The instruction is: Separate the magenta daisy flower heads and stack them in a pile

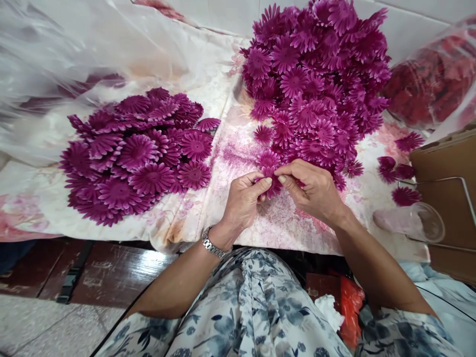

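Between my two hands is a purple artificial flower [274, 186], partly covered by my fingers. My left hand [247, 196] pinches it at its left side, thumb on top. With thumb and forefinger together, my right hand [310, 191] is closed at the flower's right edge; whether a petal or something small is in that pinch I cannot tell. Just beyond my fingers rises a tall heap of purple flowers [320, 94]. To the left lies a lower pile of flat purple petal layers [137, 153], stacked on one another.
A flowered cloth [193, 218] with purple specks covers the table. Clear plastic sheeting [92, 44] lies at the back left. At the right are a bag of red petals [431, 79], a cardboard box [446, 188], a tipped plastic cup [412, 221] and several loose purple flowers [406, 196].
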The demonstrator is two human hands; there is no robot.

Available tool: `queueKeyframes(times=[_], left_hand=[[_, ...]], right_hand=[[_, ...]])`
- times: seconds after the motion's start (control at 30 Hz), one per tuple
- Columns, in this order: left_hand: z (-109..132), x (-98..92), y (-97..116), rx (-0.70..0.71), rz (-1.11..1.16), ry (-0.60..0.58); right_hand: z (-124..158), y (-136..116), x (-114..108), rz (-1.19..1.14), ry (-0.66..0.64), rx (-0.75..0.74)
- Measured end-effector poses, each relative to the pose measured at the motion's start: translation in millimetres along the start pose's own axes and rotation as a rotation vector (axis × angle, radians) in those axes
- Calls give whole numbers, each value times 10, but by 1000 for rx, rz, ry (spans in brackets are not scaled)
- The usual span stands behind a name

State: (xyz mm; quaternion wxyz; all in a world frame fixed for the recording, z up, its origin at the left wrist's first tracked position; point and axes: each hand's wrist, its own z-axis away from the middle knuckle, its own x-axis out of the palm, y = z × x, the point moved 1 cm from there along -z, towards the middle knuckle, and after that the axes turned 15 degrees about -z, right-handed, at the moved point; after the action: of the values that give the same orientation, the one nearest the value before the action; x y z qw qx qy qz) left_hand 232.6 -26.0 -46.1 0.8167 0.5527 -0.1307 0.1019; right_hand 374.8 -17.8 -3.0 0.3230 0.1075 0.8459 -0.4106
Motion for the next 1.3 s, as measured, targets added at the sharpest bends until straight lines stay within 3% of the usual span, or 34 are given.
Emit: queueKeyframes(times=[0.3, 0.5, 0.73, 1.0, 1.17, 1.3], left_hand=[[40, 33, 34, 53, -29, -19], [46, 24, -5, -44, 8, -23], [73, -33, -18, 124, -111, -167], [43, -72, -81, 221, -298, -122], [35, -64, -80, 189, -267, -133], [43, -50, -61, 217, -224, -137]], right_hand=[[8, -94, 20, 12, 91, -15], [40, -67, 160, -273, 51, 191], [78, -25, 114, -148, 54, 148], [108, 14, 63, -382, 71, 380], [124, 37, 68, -380, 103, 335], [120, -13, 73, -230, 95, 224]])
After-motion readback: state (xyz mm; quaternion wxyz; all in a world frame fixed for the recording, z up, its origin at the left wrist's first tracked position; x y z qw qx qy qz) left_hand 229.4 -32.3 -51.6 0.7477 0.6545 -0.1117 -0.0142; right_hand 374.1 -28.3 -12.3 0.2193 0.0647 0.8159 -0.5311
